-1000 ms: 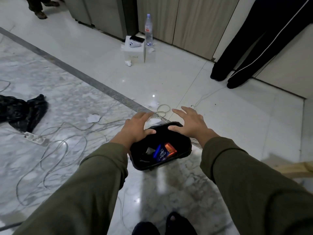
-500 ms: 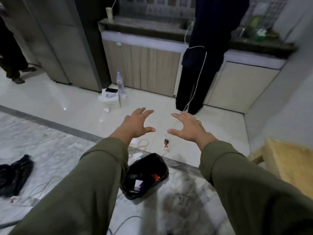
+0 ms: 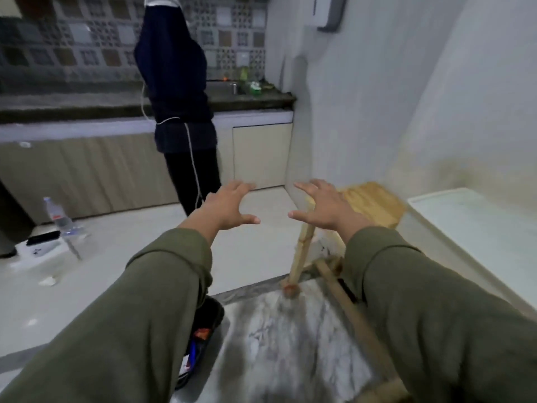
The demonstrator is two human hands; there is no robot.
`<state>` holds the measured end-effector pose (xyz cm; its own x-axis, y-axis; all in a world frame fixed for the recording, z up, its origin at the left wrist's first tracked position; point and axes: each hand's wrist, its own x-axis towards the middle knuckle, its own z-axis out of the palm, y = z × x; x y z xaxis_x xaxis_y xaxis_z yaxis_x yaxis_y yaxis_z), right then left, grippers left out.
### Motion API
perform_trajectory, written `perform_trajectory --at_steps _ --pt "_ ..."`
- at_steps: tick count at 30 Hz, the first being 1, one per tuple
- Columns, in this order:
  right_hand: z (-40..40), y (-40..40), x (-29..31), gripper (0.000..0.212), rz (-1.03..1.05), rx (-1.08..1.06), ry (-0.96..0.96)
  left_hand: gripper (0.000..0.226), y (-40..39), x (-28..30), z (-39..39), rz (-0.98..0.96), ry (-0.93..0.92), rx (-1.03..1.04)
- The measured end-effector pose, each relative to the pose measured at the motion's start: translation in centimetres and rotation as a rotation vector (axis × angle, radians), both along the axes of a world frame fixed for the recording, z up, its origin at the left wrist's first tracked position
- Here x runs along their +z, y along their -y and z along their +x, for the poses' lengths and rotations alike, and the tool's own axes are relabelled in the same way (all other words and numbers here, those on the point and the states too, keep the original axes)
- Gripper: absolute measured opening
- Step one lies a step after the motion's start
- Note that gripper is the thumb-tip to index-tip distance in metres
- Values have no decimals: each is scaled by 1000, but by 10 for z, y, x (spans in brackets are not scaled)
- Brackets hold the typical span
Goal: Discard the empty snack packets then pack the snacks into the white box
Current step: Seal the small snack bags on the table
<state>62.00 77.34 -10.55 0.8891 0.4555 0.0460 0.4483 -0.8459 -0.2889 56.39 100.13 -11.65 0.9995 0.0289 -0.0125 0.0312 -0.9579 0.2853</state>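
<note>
While empty, both hands (image 3: pixel 232 207) (image 3: pixel 322 207) hover apart.

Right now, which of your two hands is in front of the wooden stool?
The right hand. It is spread open in front of the wooden stool; the left hand, also open, has only pale floor behind it.

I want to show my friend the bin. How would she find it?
Start at the grey-veined marble floor. At its left edge, half hidden under the olive-green left sleeve, sits a small black plastic bin. It is the only dark tub there, with bright orange and blue snack packets inside.
</note>
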Motion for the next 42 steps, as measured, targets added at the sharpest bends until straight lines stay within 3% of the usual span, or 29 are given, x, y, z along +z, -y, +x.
perform_trajectory --at_steps 10,25,32,42 --pt "-87 233 65 74 25 -485 117 91 228 56 33 -45 159 -494" --pt "-304 550 32 75 -34 -984 23 88 614 18 -81 -103 93 -1038" --pt "-383 630 -15 75 -23 -1152 -75 86 726 -28 -141 -81 -32 -1225" --pt "-448 679 -81 75 128 -1380 -200 84 823 -87 -183 7 -187 -1434"
